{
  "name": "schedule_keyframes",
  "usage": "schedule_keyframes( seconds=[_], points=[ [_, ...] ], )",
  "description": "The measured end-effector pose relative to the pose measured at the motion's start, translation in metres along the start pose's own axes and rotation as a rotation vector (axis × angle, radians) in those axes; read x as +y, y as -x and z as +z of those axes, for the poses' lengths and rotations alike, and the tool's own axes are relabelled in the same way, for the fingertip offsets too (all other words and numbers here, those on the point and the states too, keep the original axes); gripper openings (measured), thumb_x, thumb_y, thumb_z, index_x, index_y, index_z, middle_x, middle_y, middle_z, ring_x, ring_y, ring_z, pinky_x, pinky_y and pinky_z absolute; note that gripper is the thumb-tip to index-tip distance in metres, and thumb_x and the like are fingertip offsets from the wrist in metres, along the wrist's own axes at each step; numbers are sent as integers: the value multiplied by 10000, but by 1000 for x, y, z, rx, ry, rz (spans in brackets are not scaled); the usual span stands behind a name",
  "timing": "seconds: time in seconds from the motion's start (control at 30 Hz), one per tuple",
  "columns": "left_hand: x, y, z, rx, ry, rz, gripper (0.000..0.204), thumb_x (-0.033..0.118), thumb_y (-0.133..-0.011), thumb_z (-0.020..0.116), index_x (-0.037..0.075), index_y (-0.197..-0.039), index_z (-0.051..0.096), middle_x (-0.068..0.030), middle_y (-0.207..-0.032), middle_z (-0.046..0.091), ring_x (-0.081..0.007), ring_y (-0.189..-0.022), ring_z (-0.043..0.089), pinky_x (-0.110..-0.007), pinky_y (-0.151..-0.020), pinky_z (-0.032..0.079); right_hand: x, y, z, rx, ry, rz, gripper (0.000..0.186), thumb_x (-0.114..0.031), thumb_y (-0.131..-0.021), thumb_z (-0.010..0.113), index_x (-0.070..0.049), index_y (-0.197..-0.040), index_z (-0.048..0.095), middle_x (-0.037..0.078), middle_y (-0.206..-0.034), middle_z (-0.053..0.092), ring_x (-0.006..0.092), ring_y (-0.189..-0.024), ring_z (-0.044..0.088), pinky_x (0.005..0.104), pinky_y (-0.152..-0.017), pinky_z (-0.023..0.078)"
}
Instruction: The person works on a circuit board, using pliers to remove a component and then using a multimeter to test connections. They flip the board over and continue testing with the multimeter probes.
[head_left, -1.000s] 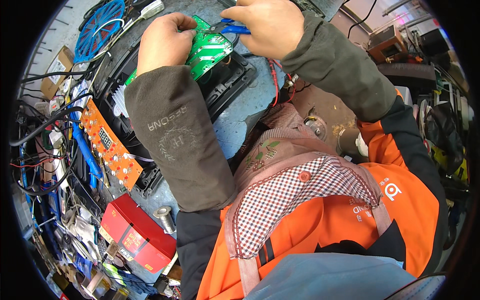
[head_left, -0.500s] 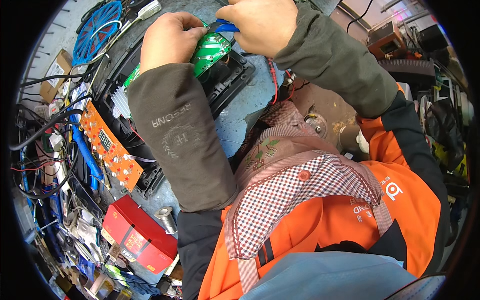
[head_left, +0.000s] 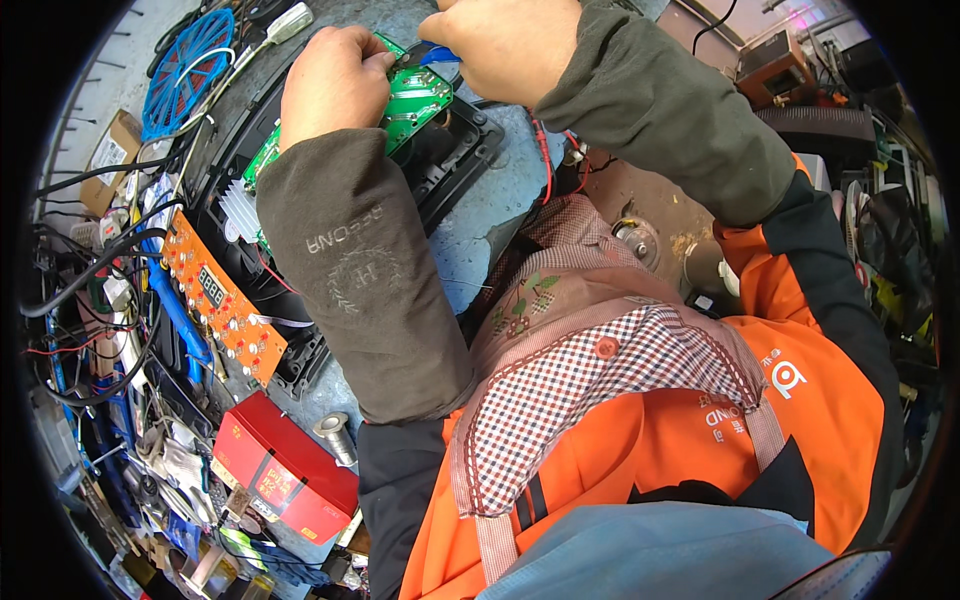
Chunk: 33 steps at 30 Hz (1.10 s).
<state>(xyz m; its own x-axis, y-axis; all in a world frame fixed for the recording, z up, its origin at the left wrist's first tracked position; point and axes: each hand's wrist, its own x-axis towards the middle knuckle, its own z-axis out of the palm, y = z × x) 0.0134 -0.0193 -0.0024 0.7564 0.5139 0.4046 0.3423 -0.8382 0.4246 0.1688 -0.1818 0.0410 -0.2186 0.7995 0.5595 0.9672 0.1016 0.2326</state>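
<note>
My left hand [head_left: 333,88] is closed, with thumb and fingers pinching the edge of a green circuit board [head_left: 416,100]. The board is tilted above a black plastic housing [head_left: 455,150], and my left hand and sleeve cover part of it. To the right, my right hand [head_left: 512,52] is wrapped around a blue-handled tool [head_left: 440,56], whose working end is at the far edge of the board. What kind of tool it is does not show. A silver finned heat sink [head_left: 238,210] is seen left of my left sleeve.
An orange circuit board [head_left: 220,298] with a small display lies left of my forearm. Nearer me are a red box [head_left: 285,468] and a solder spool [head_left: 335,438]. Tangled cables and tools crowd the left side. Red test leads [head_left: 544,160] hang at the bench edge.
Both hands have shifted slightly left, along with the blue-handled tool and the green circuit board. The grips look the same.
</note>
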Motion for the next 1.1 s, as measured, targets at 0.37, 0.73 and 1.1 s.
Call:
schedule_keyframes(
  seconds=[0.37, 0.73, 1.1],
  points=[
    [-6, -3, -10, -54, -42, -177, 221, 218, -970, 762, 80, -1122, 843, -197, -1103, 799, -379, -1051, 774, -488, -943, 597, 8, -3, -1, -23, -39, 17, 123, -154, -737, 766, -62, -806, 724, 168, -801, 703, 369, -747, 723, 482, -719, 584],
    [-11, -5, 1, -56, -113, -84, 212, 257, -983, 754, 110, -1116, 830, -154, -1133, 770, -382, -1093, 743, -502, -953, 585, 0, -9, -2, -125, 54, 78, 156, -207, -790, 750, -63, -838, 785, 192, -832, 756, 376, -784, 768, 487, -709, 607],
    [-12, -7, 7, -81, -143, -64, 199, 276, -999, 747, 155, -1140, 817, -91, -1178, 756, -353, -1121, 736, -488, -955, 582, -4, -38, -22, -593, -16, 260, 224, -213, -837, 744, -39, -937, 841, 209, -942, 812, 391, -894, 803, 491, -782, 631]
  ],
)
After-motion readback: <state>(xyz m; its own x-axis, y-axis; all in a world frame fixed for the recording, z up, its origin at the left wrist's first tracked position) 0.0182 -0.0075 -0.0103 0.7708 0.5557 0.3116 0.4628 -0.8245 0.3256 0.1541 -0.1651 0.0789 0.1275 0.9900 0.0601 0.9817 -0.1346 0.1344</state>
